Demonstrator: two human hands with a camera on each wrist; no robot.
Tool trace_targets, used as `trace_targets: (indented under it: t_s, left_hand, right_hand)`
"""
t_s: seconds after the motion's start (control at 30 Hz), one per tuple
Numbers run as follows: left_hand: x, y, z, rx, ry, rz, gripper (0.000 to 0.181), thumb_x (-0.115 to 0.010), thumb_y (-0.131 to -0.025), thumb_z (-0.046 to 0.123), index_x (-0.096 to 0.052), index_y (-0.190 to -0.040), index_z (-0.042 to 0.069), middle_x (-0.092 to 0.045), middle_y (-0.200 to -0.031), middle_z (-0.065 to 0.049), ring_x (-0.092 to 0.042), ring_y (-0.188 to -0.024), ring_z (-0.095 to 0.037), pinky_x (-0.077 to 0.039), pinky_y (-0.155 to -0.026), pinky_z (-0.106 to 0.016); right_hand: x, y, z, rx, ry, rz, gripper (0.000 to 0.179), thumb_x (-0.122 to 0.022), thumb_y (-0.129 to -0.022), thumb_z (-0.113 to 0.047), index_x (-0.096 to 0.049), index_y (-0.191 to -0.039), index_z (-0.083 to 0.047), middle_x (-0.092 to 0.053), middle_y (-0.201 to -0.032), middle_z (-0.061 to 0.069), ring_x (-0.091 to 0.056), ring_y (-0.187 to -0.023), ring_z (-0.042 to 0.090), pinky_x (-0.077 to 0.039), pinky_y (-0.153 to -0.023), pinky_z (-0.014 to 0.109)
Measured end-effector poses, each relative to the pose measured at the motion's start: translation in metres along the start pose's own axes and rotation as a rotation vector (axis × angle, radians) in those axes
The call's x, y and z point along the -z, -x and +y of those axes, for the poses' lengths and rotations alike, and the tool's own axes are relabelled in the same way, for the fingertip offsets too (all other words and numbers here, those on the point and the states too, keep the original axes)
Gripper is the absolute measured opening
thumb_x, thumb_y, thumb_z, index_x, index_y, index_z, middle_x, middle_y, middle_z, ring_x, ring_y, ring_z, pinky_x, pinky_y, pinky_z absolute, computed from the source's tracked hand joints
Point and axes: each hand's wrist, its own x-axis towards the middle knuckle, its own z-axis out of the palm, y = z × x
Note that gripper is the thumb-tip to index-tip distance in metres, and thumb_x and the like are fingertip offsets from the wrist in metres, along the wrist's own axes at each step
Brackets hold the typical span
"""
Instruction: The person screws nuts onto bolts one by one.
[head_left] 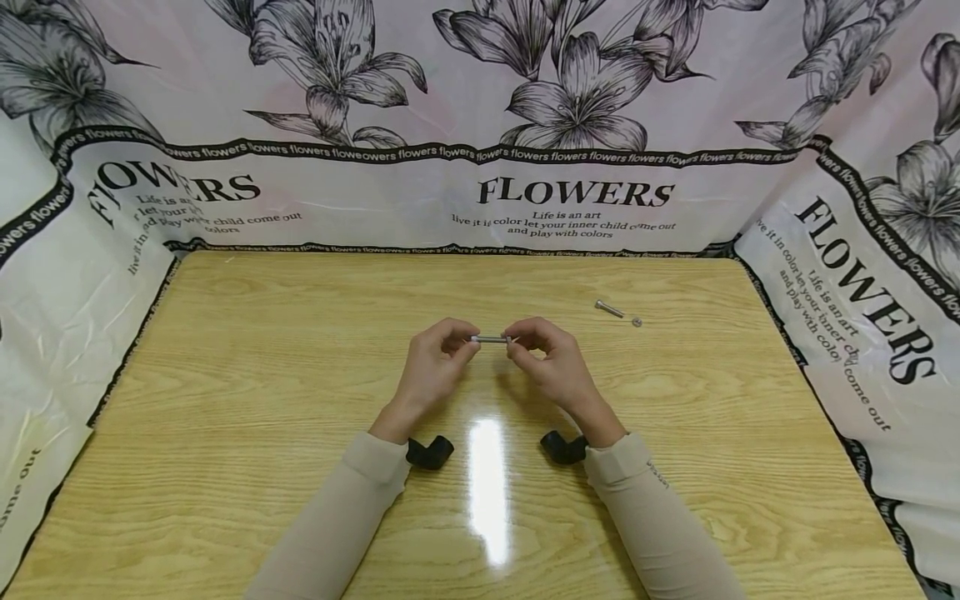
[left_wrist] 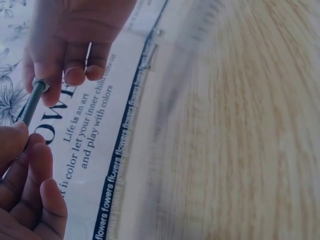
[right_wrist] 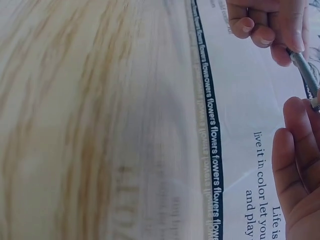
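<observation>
A grey threaded bolt (head_left: 492, 339) lies level in the air between both hands, over the middle of the wooden table. Thumb and fingers of my left hand (head_left: 438, 367) pinch its left end, where the fingertips cover most of the head. At the opposite end, my right hand (head_left: 551, 358) pinches a small nut (left_wrist: 41, 84), which sits at the tip of the bolt in the left wrist view. Bare thread shows between the hands. In the right wrist view the nut is partly hidden by the right fingers (right_wrist: 299, 122).
A second bolt (head_left: 609, 309) lies on the table (head_left: 300, 333) beyond the right hand, with a loose nut (head_left: 637, 322) just right of it. Black camera pieces (head_left: 431, 454) sit at both wrists. A flower-printed cloth (head_left: 375, 200) borders the table's back and sides.
</observation>
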Motion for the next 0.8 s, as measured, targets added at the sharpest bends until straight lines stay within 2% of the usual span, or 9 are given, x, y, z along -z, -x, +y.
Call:
trace_targets:
  t_s: [0.03,0.1,0.27,0.37,0.53,0.67,0.8]
  left_hand:
    - [0.000,0.000,0.000,-0.002,0.001,0.000,0.008,-0.066,-0.090,0.006,-0.068,-0.098,0.007,-0.067,-0.091,-0.002,-0.062,-0.077,-0.012,-0.051,-0.069,-0.030]
    - [0.002,0.001,0.011,-0.004,0.011,-0.004,0.009,-0.065,-0.090,0.002,-0.067,-0.098,0.002,-0.068,-0.092,-0.007,-0.064,-0.077,-0.018,-0.052,-0.070,-0.035]
    - [0.008,0.005,0.039,-0.018,0.031,-0.020,0.011,-0.062,-0.089,-0.006,-0.064,-0.099,-0.010,-0.066,-0.088,-0.021,-0.064,-0.076,-0.034,-0.052,-0.070,-0.044]
    - [0.008,0.005,0.039,-0.033,0.020,-0.021,0.011,-0.062,-0.089,-0.006,-0.063,-0.099,-0.010,-0.066,-0.086,-0.021,-0.064,-0.075,-0.034,-0.052,-0.069,-0.040]
    - [0.008,0.004,0.039,-0.030,0.022,-0.023,0.011,-0.062,-0.089,-0.006,-0.064,-0.099,-0.010,-0.067,-0.087,-0.022,-0.065,-0.077,-0.034,-0.052,-0.071,-0.043]
    - [0.004,0.001,0.022,-0.038,0.032,-0.012,0.011,-0.063,-0.088,-0.005,-0.065,-0.099,-0.009,-0.067,-0.089,-0.020,-0.066,-0.079,-0.032,-0.052,-0.071,-0.045]
    - [0.000,-0.001,0.005,-0.039,0.050,0.000,0.012,-0.065,-0.089,0.000,-0.066,-0.100,-0.004,-0.068,-0.090,-0.016,-0.066,-0.078,-0.028,-0.052,-0.071,-0.043]
  right_hand:
    - [0.000,0.000,0.001,0.001,-0.007,0.002,0.014,-0.059,-0.090,0.006,-0.062,-0.104,0.009,-0.063,-0.098,0.023,-0.060,-0.082,0.028,-0.049,-0.078,0.038]
    - [-0.001,0.000,0.012,0.005,-0.024,0.013,0.015,-0.060,-0.090,0.004,-0.063,-0.104,0.005,-0.064,-0.098,0.019,-0.061,-0.081,0.025,-0.050,-0.078,0.036]
    - [-0.002,-0.001,0.017,0.030,-0.062,0.023,0.015,-0.061,-0.090,0.005,-0.063,-0.104,0.005,-0.063,-0.097,0.021,-0.062,-0.079,0.026,-0.051,-0.078,0.036]
    - [0.000,-0.001,0.006,0.037,-0.058,0.017,0.015,-0.060,-0.089,0.008,-0.062,-0.103,0.009,-0.061,-0.096,0.026,-0.061,-0.078,0.029,-0.051,-0.076,0.036]
    - [0.000,0.000,0.004,0.017,-0.040,0.016,0.013,-0.060,-0.089,0.007,-0.062,-0.103,0.008,-0.063,-0.095,0.020,-0.061,-0.079,0.023,-0.050,-0.077,0.036]
    - [0.000,0.000,0.004,0.017,-0.017,0.018,0.013,-0.061,-0.089,0.005,-0.063,-0.102,0.008,-0.063,-0.097,0.019,-0.061,-0.082,0.018,-0.050,-0.078,0.035]
    - [0.000,-0.001,0.004,0.027,-0.034,0.014,0.013,-0.060,-0.090,0.006,-0.062,-0.103,0.008,-0.064,-0.094,0.021,-0.063,-0.079,0.024,-0.052,-0.075,0.035]
